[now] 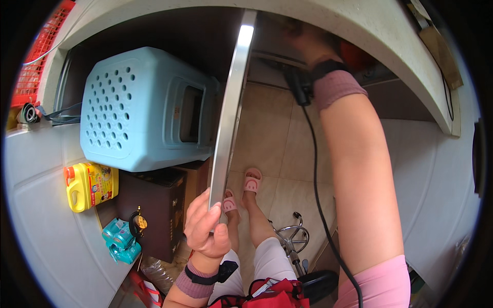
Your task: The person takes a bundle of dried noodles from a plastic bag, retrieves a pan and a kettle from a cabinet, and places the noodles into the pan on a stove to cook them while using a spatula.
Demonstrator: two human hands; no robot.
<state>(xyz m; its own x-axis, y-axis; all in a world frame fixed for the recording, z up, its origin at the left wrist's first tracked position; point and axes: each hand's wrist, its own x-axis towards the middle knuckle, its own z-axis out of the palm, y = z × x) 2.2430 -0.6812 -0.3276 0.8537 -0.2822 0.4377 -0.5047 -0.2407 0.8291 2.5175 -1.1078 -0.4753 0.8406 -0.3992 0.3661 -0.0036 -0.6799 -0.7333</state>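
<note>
My left hand [208,227] is on the lower end of a silvery metal-edged panel [227,127], which looks like a door seen edge-on, its fingers on one side and the thumb at the near edge. My right hand [308,38] reaches far forward into the dark space beyond the panel's right side; it is blurred and dim, so its fingers and anything in them cannot be made out. A black device with a cable [300,86] hangs by my right wrist. Left of the panel stands a light blue plastic box with round holes [154,107] and a rectangular opening.
At the left are a yellow jug [92,184], teal wrapped packages [122,240], a dark brown case [154,211] and a red plastic basket [38,61]. A wheeled stool with a black seat [317,283] stands beside my legs. A pale curved edge [385,50] arches over the far side.
</note>
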